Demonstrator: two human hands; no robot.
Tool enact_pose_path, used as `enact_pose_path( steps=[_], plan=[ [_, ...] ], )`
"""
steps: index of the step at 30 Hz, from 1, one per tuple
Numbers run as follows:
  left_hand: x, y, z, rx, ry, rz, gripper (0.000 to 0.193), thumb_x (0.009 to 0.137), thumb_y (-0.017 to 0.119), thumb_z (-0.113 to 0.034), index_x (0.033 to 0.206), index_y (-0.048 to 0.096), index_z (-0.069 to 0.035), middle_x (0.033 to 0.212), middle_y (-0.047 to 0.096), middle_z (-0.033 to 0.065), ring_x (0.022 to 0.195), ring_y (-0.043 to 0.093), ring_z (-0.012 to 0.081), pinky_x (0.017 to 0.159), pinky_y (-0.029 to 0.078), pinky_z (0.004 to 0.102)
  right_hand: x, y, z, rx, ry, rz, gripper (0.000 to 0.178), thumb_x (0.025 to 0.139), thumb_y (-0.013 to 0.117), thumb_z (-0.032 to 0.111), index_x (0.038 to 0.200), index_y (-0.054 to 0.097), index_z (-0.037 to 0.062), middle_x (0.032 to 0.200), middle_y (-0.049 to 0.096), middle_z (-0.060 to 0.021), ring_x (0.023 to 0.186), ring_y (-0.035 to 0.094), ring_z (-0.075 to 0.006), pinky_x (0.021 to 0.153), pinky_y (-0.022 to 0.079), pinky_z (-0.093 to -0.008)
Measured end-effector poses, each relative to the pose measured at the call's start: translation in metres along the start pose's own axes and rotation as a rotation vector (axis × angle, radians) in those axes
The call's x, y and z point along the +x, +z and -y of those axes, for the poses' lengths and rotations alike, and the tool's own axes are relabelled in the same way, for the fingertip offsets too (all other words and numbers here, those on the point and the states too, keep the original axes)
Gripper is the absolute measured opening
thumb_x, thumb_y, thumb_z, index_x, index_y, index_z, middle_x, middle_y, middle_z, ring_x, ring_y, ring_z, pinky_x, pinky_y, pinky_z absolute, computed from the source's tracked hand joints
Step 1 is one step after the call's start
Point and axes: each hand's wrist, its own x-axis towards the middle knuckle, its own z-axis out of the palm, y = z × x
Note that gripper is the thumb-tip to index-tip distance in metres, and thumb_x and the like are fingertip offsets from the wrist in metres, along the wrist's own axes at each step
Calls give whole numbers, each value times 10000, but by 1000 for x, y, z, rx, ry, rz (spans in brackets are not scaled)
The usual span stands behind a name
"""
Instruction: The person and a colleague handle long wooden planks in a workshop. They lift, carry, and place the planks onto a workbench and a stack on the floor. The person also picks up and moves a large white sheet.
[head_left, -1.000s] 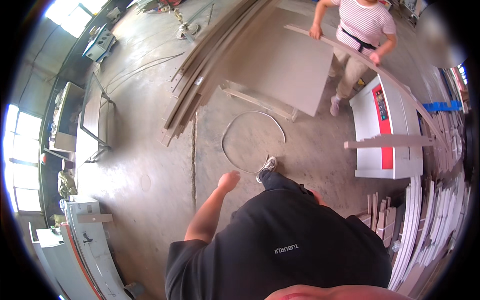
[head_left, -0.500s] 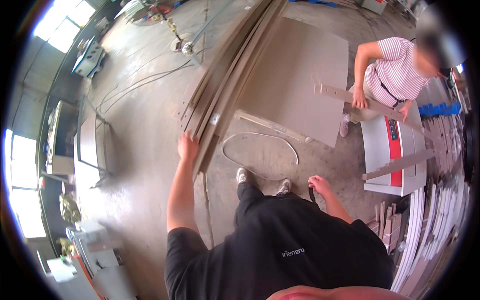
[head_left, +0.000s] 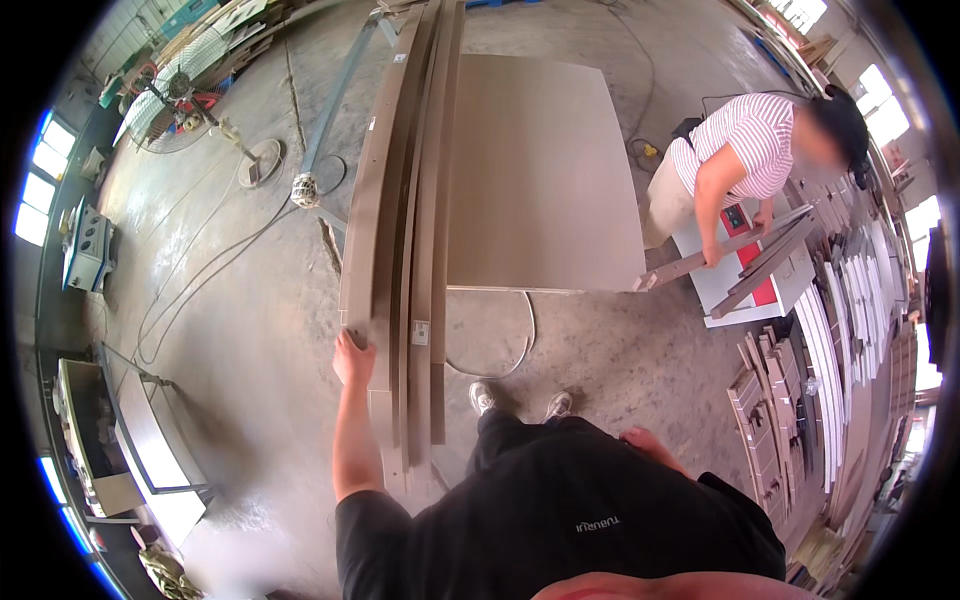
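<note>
Concrete floor (head_left: 260, 400) spreads through a workshop, with a standing fan (head_left: 170, 95) at the far left and a striped-shirted co-worker (head_left: 740, 145) on the right, who holds brown strips (head_left: 690, 265) above a white-and-red cabinet (head_left: 738, 305). Just left of the middle, a stack of long brown boards (head_left: 388, 240) runs from near to far, along the left side of a broad flat panel (head_left: 545, 180). The person's left hand (head_left: 355, 360) touches the stack's left edge towards its near end, fingers bent against the wood; whether they are clamped on it, I cannot tell. The right hand (head_left: 645, 440) is near the right hip, partly hidden, its fingers unclear. The step in hand looks like taking hold of or steadying the stack's edge; shifting a board would call for a firm grip, probably with both hands.
</note>
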Motion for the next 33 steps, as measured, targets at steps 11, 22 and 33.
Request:
enact_pose_path(
  steps=[11,22,33],
  plan=[
    [92,3,-30,65,12,-226,838,810,744,-539,1378,465,10,1426,508,219,1319,477,393,1091,409,479,62,-35,179,385,224,-159,302,931,646,322,989,725,36,842,736,-66,755,680,-157,725,532,-318],
    [152,-2,-54,95,8,177,499,733,715,-421,1022,742,-14,1034,738,200,942,707,384,833,553,499,-75,35,83,416,528,-153,335,904,635,331,1090,740,72,1009,745,-90,867,730,-189,843,557,-338],
    [-117,-7,-110,-23,-53,51,626,742,698,-409,1167,581,35,1140,671,221,1068,646,403,919,510,511,-6,10,55,278,174,-228,413,924,594,474,1075,729,115,1032,730,-118,965,690,-301,859,531,-416]
  ],
)
